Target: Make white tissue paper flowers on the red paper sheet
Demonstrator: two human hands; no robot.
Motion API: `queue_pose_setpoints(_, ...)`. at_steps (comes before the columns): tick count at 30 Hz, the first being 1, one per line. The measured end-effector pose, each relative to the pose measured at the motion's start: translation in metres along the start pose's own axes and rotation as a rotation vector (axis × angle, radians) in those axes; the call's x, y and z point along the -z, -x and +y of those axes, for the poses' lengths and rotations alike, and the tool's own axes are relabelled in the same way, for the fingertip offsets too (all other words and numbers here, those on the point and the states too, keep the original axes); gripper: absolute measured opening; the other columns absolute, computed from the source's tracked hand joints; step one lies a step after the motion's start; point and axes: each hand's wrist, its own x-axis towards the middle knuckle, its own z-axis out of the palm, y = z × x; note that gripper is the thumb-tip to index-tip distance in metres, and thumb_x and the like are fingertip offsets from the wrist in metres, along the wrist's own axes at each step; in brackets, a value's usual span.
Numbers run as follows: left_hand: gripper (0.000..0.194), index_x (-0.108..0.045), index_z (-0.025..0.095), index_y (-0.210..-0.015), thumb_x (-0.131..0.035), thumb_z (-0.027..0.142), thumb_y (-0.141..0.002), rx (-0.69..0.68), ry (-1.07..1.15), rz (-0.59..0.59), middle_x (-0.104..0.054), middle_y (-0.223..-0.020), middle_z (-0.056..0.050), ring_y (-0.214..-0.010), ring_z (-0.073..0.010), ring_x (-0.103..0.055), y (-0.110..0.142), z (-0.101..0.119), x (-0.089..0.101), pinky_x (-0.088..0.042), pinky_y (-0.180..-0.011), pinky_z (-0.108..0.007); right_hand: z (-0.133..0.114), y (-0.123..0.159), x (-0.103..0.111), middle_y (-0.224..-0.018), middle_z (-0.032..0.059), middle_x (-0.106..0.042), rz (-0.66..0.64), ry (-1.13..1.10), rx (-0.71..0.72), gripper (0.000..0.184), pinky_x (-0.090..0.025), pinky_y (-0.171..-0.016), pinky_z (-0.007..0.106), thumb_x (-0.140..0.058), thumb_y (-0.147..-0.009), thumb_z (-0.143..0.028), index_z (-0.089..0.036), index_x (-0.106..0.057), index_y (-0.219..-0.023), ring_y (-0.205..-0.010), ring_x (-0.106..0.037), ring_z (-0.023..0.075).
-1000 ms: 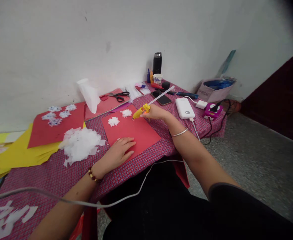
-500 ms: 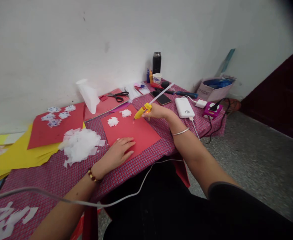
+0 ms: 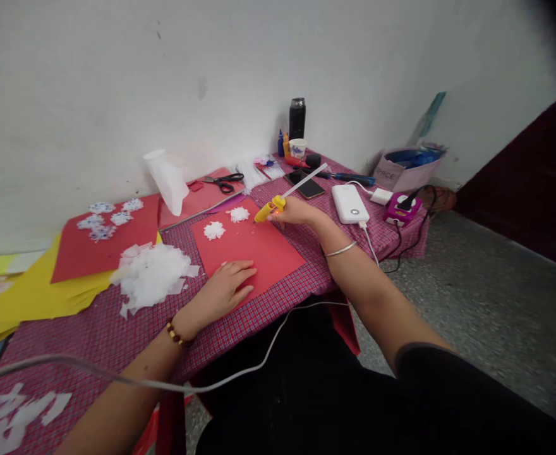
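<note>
My right hand (image 3: 292, 211) is wrapped round a yellow glue gun (image 3: 269, 210), with a long glue stick (image 3: 305, 179) poking out of its back. The nozzle points down at the red paper sheet (image 3: 263, 259), just above or touching it; I cannot tell which. Flat on the sheet's near left part lies my left hand (image 3: 228, 287), fingers stretched out and holding nothing. Two white tissue-paper flowers (image 3: 214, 230) sit on the sheet's far left part, left of the nozzle. A heap of white tissue pieces (image 3: 155, 275) lies left of the sheet.
Another red sheet (image 3: 88, 253) bears several blue-tinged flowers. Black scissors (image 3: 225, 182), a phone (image 3: 305, 184), a white power bank (image 3: 350, 204) and a purple plug adapter (image 3: 402, 210) lie toward the back and right. A black bottle (image 3: 297, 119) stands by the wall. A white cable (image 3: 240, 377) crosses before me.
My right hand and the glue gun have shifted very slightly, and the glue stick's back end sits a little lower. My left hand stays flat on the red sheet.
</note>
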Motion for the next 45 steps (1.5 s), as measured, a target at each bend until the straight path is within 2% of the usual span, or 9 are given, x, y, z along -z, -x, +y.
queue_pose_setpoints(6, 0.037, -0.056, 0.018, -0.132, -0.047, 0.032, -0.098, 0.004, -0.007, -0.01, -0.053, -0.143, -0.011, -0.132, -0.0229, -0.048, 0.0007, -0.0003, -0.0006, -0.034, -0.115, -0.048, 0.0017, -0.0054, -0.0068, -0.074, 0.0003, -0.064, 0.039, 0.029, 0.06, 0.028, -0.04, -0.065, 0.025, -0.065, -0.076, -0.036, -0.013, -0.064, -0.093, -0.067, -0.054, 0.014)
queue_pose_setpoints(12, 0.038, -0.055, 0.018, -0.132, -0.047, 0.033, -0.099, 0.002, -0.015, -0.019, -0.053, -0.143, -0.011, -0.132, -0.0231, -0.047, 0.001, -0.001, -0.0005, -0.034, -0.115, -0.048, -0.002, -0.0055, -0.008, -0.079, 0.0019, -0.065, -0.04, 0.045, 0.075, 0.03, -0.038, -0.064, 0.025, -0.065, -0.078, -0.037, -0.013, -0.065, -0.096, -0.067, -0.053, 0.0139)
queue_pose_setpoints(17, 0.037, -0.055, 0.019, -0.132, -0.046, 0.033, -0.099, -0.002, -0.011, -0.009, -0.052, -0.143, -0.011, -0.132, -0.023, -0.047, 0.0008, -0.0008, -0.0005, -0.034, -0.115, -0.049, -0.0049, -0.0038, -0.0073, -0.083, 0.0025, -0.067, -0.048, 0.049, 0.097, 0.03, -0.038, -0.066, 0.024, -0.066, -0.077, -0.035, -0.013, -0.065, -0.097, -0.071, -0.055, 0.0142)
queue_pose_setpoints(20, 0.037, -0.055, 0.019, -0.132, -0.046, 0.033, -0.099, -0.004, -0.006, -0.005, -0.053, -0.143, -0.011, -0.132, -0.0231, -0.047, 0.0009, -0.0006, -0.0007, -0.034, -0.114, -0.049, -0.0032, -0.0045, -0.0073, -0.084, 0.0019, -0.069, -0.048, 0.043, 0.08, 0.03, -0.04, -0.066, 0.024, -0.066, -0.078, -0.036, -0.015, -0.066, -0.098, -0.073, -0.057, 0.0149)
queue_pose_setpoints(26, 0.037, -0.055, 0.02, -0.131, -0.046, 0.035, -0.099, -0.003, -0.006, -0.002, -0.053, -0.143, -0.01, -0.132, -0.0227, -0.048, 0.0012, -0.0012, -0.0007, -0.035, -0.114, -0.048, 0.0008, -0.007, -0.0085, -0.084, 0.0024, -0.069, 0.038, 0.081, 0.024, 0.029, -0.041, -0.065, 0.024, -0.067, -0.077, -0.035, -0.015, -0.065, -0.097, -0.071, -0.058, 0.0153)
queue_pose_setpoints(32, 0.038, -0.056, 0.018, -0.131, -0.046, 0.034, -0.099, 0.003, -0.002, -0.009, -0.053, -0.143, -0.011, -0.132, -0.023, -0.048, 0.0009, -0.0007, -0.0003, -0.033, -0.115, -0.046, 0.001, -0.0069, -0.0079, -0.085, 0.0029, -0.07, 0.036, 0.082, 0.019, 0.03, -0.042, -0.067, 0.024, -0.067, -0.078, -0.035, -0.015, -0.065, -0.1, -0.074, -0.06, 0.0167)
queue_pose_setpoints(37, 0.037, -0.056, 0.018, -0.131, -0.046, 0.033, -0.099, 0.003, -0.009, -0.011, -0.053, -0.143, -0.011, -0.131, -0.0232, -0.048, 0.0007, -0.0001, 0.0001, -0.033, -0.115, -0.048, 0.0025, -0.0058, -0.0066, -0.079, 0.0035, -0.069, 0.039, 0.1, -0.019, 0.025, -0.043, -0.069, 0.025, -0.066, -0.079, -0.035, -0.014, -0.065, -0.093, -0.072, -0.06, 0.0169)
queue_pose_setpoints(41, 0.037, -0.055, 0.019, -0.131, -0.047, 0.033, -0.098, 0.004, -0.01, -0.008, -0.053, -0.142, -0.011, -0.131, -0.0234, -0.048, 0.0001, -0.0001, 0.0, -0.034, -0.114, -0.049, 0.003, -0.0061, -0.0072, -0.085, 0.0037, -0.07, 0.047, 0.081, -0.009, 0.027, -0.044, -0.071, 0.025, -0.065, -0.079, -0.034, -0.014, -0.064, -0.097, -0.076, -0.062, 0.0169)
queue_pose_setpoints(45, 0.037, -0.055, 0.018, -0.131, -0.046, 0.033, -0.099, -0.001, -0.01, -0.007, -0.053, -0.142, -0.012, -0.132, -0.0234, -0.048, -0.0001, -0.0002, -0.0002, -0.034, -0.114, -0.048, 0.0029, -0.0061, -0.008, -0.08, 0.0015, -0.068, 0.031, 0.053, -0.001, 0.026, -0.044, -0.067, 0.024, -0.064, -0.079, -0.034, -0.015, -0.063, -0.095, -0.071, -0.061, 0.0157)
